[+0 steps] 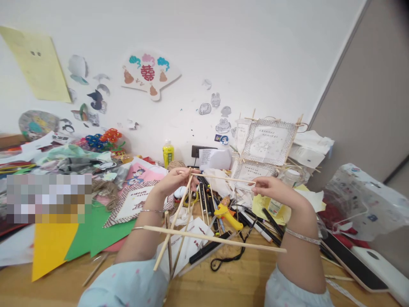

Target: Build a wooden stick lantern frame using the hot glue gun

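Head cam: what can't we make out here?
All in the head view:
1. How the wooden sticks are fastened at the left hand: too small.
2. What lies in the pixelated patch, left side: blurred by the mosaic.
3. Part of the black box by the wall: hidden by the printed sheet, its text too small.
4. White device: cut off by the lower right edge.

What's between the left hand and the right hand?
A thin wooden stick spans from the left hand to the right hand; lower in the picture, a yellow glue gun shows between them too. Head view.
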A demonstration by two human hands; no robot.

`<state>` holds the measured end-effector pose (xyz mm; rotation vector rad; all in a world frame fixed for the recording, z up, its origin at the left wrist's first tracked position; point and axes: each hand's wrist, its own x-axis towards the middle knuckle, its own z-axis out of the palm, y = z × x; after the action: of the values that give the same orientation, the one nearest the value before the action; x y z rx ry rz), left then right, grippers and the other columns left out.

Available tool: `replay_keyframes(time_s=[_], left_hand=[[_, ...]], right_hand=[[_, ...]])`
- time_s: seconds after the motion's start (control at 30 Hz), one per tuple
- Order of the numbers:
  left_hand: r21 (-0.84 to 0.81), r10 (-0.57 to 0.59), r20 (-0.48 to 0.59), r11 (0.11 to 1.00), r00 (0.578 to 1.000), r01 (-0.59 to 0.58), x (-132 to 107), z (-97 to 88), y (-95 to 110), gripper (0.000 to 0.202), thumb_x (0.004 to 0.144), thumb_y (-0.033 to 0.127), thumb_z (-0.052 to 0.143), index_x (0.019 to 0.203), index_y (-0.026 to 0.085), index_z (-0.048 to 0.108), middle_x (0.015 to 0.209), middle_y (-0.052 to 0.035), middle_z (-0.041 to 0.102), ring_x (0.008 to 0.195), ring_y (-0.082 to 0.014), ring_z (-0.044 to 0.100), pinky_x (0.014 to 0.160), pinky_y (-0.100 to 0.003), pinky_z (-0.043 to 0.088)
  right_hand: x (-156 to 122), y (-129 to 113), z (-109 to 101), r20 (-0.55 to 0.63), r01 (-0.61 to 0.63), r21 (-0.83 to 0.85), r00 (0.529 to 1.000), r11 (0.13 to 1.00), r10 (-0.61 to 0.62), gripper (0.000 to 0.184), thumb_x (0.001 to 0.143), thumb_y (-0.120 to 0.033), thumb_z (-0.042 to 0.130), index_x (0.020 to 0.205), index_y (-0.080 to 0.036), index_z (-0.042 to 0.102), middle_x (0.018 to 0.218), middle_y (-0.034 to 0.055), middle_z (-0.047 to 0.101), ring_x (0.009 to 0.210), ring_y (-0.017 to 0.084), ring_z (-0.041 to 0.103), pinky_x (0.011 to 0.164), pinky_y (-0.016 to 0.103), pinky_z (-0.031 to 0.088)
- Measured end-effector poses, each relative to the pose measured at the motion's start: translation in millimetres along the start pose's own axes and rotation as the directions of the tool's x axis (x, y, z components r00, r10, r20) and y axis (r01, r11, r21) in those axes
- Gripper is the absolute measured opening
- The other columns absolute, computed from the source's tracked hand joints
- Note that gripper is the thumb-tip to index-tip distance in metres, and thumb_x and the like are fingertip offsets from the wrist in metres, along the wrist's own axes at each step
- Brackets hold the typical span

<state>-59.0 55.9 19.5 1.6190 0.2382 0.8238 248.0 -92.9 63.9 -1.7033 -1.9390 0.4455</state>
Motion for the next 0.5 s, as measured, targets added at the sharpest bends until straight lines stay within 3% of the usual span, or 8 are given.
replay_keyframes(time_s=[0.27, 0.4, 0.5], left_hand=[[0.011, 0.019, -0.030, 1.000, 0.999, -0.018, -2, 6.5, 4, 0.049, 0.072, 0.053, 0.062, 0.094, 0.009, 0.067, 0.063, -0.0076, 0.067, 0.052, -0.0168, 0.062, 0.053, -0.027, 0.047], [0.024, 0.010, -0.028, 1.000, 1.000, -0.009, -3, 5.1, 3, 0.047, 0.074, 0.052, 0.061, 0.093, 0.008, 0.067, 0.063, -0.0083, 0.067, 0.053, -0.0163, 0.062, 0.053, -0.026, 0.048], [-0.010, 0.011, -0.027, 1.000, 1.000, -0.011, -2, 3.9, 3, 0.047, 0.073, 0.051, 0.063, 0.095, 0.009, 0.066, 0.062, -0.0075, 0.067, 0.051, -0.0162, 0.062, 0.052, -0.026, 0.048]], right_hand=[[6, 13, 9, 0.189, -0.253, -0.131, 0.943, 0.958, 0.275, 0.039, 0.073, -0.033, 0.059, 0.107, -0.013, 0.060, 0.075, 0.0063, 0.070, 0.062, 0.017, 0.063, 0.059, 0.027, 0.046], [24, 6, 29, 0.282, -0.139, -0.215, 0.939, 0.967, 0.198, 0.034, 0.073, -0.029, 0.059, 0.104, -0.017, 0.063, 0.075, 0.0041, 0.070, 0.065, 0.016, 0.064, 0.061, 0.026, 0.047], [39, 1, 49, 0.397, -0.096, -0.283, 0.894, 0.954, 0.207, 0.023, 0.072, -0.029, 0.059, 0.091, -0.019, 0.068, 0.065, 0.0013, 0.068, 0.060, 0.015, 0.062, 0.055, 0.024, 0.046]])
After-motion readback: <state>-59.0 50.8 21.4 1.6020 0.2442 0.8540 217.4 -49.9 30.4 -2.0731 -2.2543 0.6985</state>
